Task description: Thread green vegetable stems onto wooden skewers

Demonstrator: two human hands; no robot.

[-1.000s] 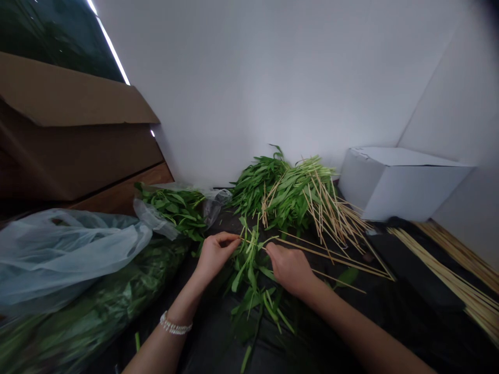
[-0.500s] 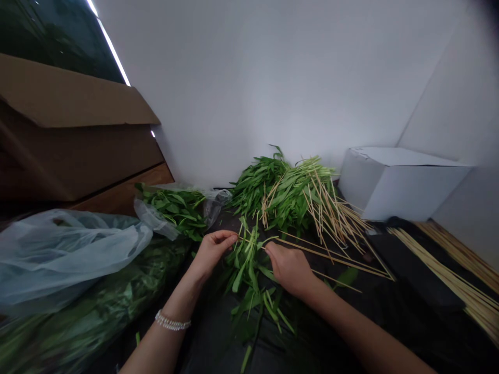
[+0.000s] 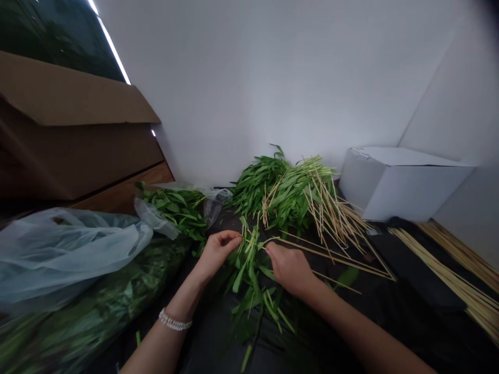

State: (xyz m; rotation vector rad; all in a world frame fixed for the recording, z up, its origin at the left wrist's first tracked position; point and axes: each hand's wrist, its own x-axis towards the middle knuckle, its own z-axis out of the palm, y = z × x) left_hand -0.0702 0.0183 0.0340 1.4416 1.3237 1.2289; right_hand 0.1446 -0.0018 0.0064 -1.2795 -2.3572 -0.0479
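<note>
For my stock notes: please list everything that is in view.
cardboard box: one, brown, far left
large plastic bag: one, clear bluish, left
small bag of greens: one, clear, beside that box
skewered greens: one pile, green, centre back
loose skewers: many, pale, far right
white box: one, white, right
sheet: one, black, under the greens
leafy stalks: one bunch, green, front centre
skewer: one, pale, across that bunch
left hand: one, bracelet, at skewer tip
right hand: one, grips skewer

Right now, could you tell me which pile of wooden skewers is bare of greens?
The pale wooden skewer pile at far right; the wall-side pile carries leafy greens.
</note>
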